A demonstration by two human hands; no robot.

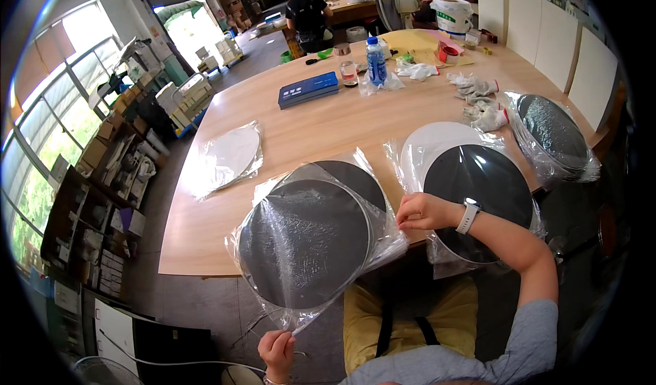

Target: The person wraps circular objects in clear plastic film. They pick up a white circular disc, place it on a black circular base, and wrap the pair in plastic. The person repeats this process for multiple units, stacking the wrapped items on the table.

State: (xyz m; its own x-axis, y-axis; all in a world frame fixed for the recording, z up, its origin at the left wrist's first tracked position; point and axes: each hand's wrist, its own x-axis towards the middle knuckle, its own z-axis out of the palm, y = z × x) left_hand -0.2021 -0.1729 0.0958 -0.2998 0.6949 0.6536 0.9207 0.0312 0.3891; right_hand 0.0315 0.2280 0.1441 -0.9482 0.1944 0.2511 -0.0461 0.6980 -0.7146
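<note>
A round dark grey disc in a clear plastic bag point(304, 245) is stretched between my hands, overhanging the table's near edge. My left hand point(277, 352), low in front, pinches the bag's near corner. At the bag's right side my right hand point(425, 212), with a white-strapped watch on the wrist, has its fingers pinched together on the plastic edge. Under the bagged disc, partly covered, lies another dark disc point(355, 180) in plastic. Below my right forearm rests a glossy black disc point(478, 187) in clear wrap, over a white round sheet point(441, 135).
A bagged white disc point(236, 151) lies left on the wooden table point(191, 228). Farther back are a blue box point(309, 90), a blue-capped bottle point(376, 62), a glass jar point(348, 74) and work gloves point(482, 101). Another bagged dark disc point(552, 132) sits right. A person point(307, 16) works beyond.
</note>
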